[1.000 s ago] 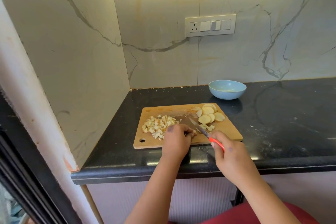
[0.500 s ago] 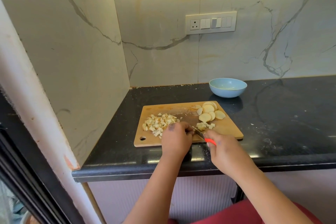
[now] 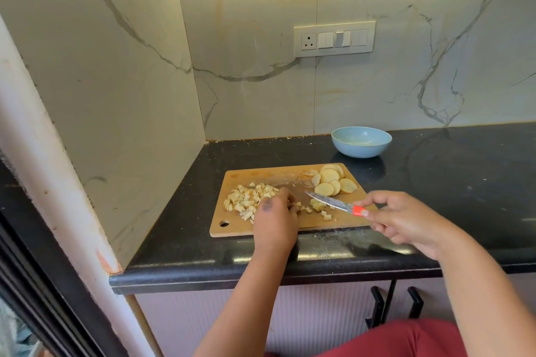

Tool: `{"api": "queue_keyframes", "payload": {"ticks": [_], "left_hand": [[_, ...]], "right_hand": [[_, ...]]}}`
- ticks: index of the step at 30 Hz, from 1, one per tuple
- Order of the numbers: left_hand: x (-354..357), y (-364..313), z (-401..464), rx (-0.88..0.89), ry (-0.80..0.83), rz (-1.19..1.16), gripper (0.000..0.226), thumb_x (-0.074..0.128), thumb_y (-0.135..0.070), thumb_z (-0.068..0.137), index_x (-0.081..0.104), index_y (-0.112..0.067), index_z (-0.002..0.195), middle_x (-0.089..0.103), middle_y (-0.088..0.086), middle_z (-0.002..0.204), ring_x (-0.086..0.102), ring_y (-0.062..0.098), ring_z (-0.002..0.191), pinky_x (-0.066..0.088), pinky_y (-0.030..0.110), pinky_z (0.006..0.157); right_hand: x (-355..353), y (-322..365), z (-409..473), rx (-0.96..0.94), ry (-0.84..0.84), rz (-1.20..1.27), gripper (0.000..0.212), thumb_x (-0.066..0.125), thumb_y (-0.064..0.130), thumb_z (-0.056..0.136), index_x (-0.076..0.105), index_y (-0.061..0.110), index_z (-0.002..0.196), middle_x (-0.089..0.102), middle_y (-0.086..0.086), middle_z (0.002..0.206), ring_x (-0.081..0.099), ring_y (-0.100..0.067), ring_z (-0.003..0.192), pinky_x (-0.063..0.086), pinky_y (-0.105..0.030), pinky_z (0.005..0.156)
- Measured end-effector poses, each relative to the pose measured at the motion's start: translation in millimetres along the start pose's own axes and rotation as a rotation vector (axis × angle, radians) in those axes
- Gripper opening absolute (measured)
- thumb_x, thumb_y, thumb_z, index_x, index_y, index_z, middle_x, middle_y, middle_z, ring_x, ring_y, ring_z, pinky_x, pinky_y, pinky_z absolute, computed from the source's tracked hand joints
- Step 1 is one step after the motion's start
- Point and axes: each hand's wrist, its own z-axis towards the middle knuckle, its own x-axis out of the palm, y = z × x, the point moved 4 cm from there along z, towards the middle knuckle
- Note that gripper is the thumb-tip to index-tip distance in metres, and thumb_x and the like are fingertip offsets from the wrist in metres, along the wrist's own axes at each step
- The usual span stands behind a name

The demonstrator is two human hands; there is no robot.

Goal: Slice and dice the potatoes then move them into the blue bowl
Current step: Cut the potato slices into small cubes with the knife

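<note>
- Potato slices [image 3: 330, 182]: about six, on the one cutting board [image 3: 232, 226], far right corner.
- Diced potato [image 3: 246, 200]: one heap, board's left.
- One blue bowl [image 3: 361, 142] beyond the board.
- Hands: left hand [image 3: 275, 220] curled on dice; right hand [image 3: 406, 220] grips one knife [image 3: 333, 202].

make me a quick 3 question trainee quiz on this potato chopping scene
1. True or false: the blue bowl already holds diced potato.
2. Which hand holds the knife? A) left B) right C) neither
3. Fill in: the uncut round potato slices lie at the cutting board's far ____ corner.

Key
1. False. No pieces show inside; the diced potato lies on the board.
2. B. The right hand grips the red handle; the left hand rests by the dice.
3. right
</note>
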Motion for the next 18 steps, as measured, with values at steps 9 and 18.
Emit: {"api": "queue_keyframes", "payload": {"ticks": [9, 18], "left_hand": [[-0.1, -15.7, -0.9, 0.156, 0.002, -0.015, 0.022, 0.056, -0.020, 0.097, 0.063, -0.010, 0.116, 0.067, 0.003, 0.110, 0.055, 0.022, 0.106, 0.040, 0.033, 0.099], [42.8, -54.0, 20.0, 0.515, 0.403, 0.092, 0.030, 0.058, -0.033, 0.095, 0.066, -0.013, 0.115, 0.065, 0.003, 0.110, 0.054, 0.023, 0.108, 0.043, 0.041, 0.098]], "right_hand": [[-0.3, -26.1, 31.8, -0.276, -0.475, 0.361, 0.020, 0.060, 0.016, 0.094, 0.067, 0.023, 0.111, 0.053, -0.007, 0.063, 0.043, -0.010, 0.054, 0.036, -0.022, 0.047], [4.1, -28.2, 37.4, -0.363, -0.572, 0.005, 0.013, 0.058, 0.031, 0.095, 0.064, 0.040, 0.102, 0.062, 0.000, 0.059, 0.052, -0.013, 0.056, 0.044, -0.032, 0.057]]}}
